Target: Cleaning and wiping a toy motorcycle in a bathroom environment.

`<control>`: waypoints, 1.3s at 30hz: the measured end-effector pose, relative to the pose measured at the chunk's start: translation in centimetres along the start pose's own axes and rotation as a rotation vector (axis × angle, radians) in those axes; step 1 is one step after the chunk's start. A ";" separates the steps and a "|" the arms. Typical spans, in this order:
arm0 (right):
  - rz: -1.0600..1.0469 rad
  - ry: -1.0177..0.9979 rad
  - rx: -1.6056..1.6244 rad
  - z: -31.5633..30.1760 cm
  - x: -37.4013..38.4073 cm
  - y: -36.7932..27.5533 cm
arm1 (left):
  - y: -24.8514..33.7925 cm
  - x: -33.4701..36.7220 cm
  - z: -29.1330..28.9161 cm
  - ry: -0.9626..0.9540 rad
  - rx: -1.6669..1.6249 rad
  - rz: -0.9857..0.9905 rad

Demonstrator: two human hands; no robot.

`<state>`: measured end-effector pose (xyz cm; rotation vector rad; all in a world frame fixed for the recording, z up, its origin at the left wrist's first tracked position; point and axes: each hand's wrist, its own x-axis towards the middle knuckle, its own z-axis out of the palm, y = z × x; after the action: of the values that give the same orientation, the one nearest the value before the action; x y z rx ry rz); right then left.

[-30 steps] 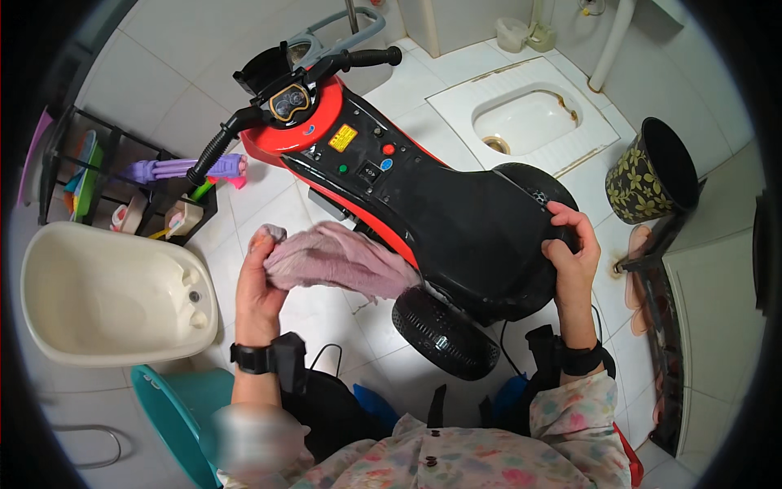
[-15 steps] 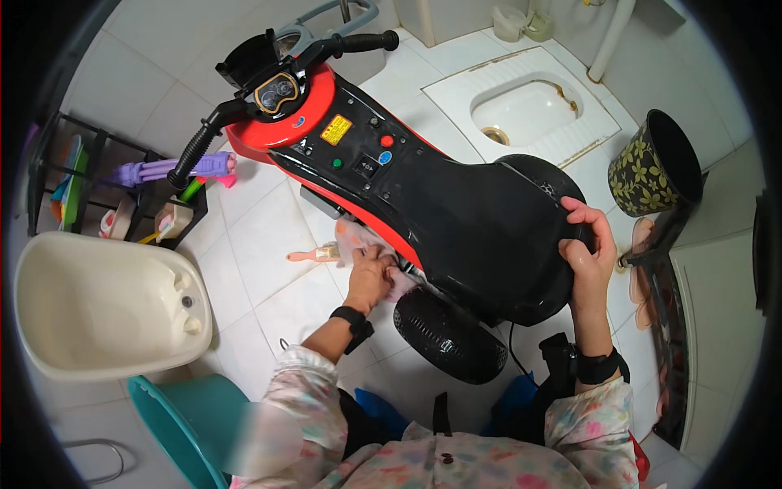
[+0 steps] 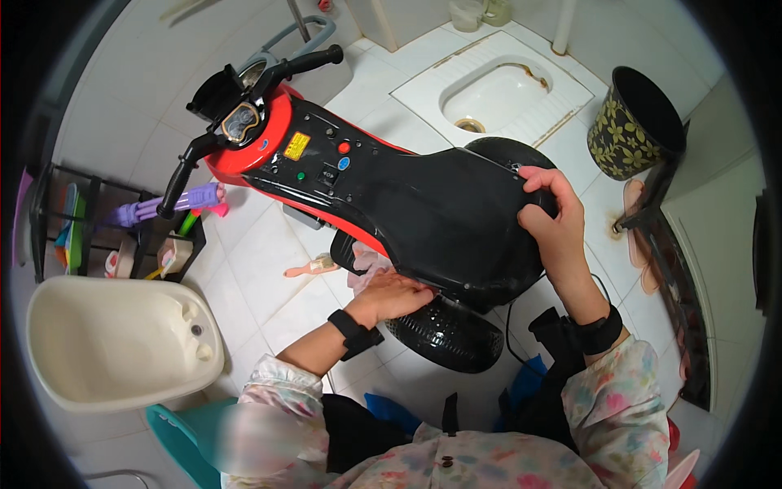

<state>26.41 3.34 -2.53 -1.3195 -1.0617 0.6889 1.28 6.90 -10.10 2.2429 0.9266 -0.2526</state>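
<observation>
A black and red children's ride-on motorcycle (image 3: 448, 196) stands in front of me, its handlebars at the far left and its seat end near me. My right hand (image 3: 558, 216) grips the rear edge of the seat, thumb and fingers curled on it. At the near side my left hand (image 3: 391, 298) reaches under the body, just above the black rear wheel (image 3: 448, 334). A crumpled pale pink cloth (image 3: 371, 265) shows at that hand, held against the lower body; the fingertips are partly hidden. An orange-handled brush (image 3: 311, 267) lies on the tiles to its left.
A cream baby bath (image 3: 49, 342) and a teal tub (image 3: 167, 432) stand at the left, below a black rack (image 3: 98, 183) with toys. Behind the motorcycle is a white squat toilet (image 3: 423, 94). A black floral bin (image 3: 623, 138) and pink slippers (image 3: 635, 216) are at the right.
My left hand has moved right along the near side, toward the rear wheel, with the cloth. My right hand keeps its grip on the seat. The whole view has shifted.
</observation>
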 end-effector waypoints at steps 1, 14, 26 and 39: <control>-0.005 0.000 -0.024 -0.1 -0.1 0.0 | 0.0 0.0 0.1 -0.010 0.008 0.003; -0.105 0.003 -0.017 -0.6 -0.5 0.5 | -1.0 0.8 0.9 -0.099 -0.048 -0.135; -0.176 -0.053 -0.129 -0.9 0.4 0.8 | -11.5 -2.7 3.9 0.661 -0.965 -0.385; -0.046 -0.118 -0.140 -1.5 0.0 -0.2 | -9.6 -0.6 2.4 1.131 -0.275 -0.084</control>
<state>27.75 2.71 -2.19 -1.3827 -1.2510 0.6743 -5.55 9.91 -16.67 1.9896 1.4727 1.1506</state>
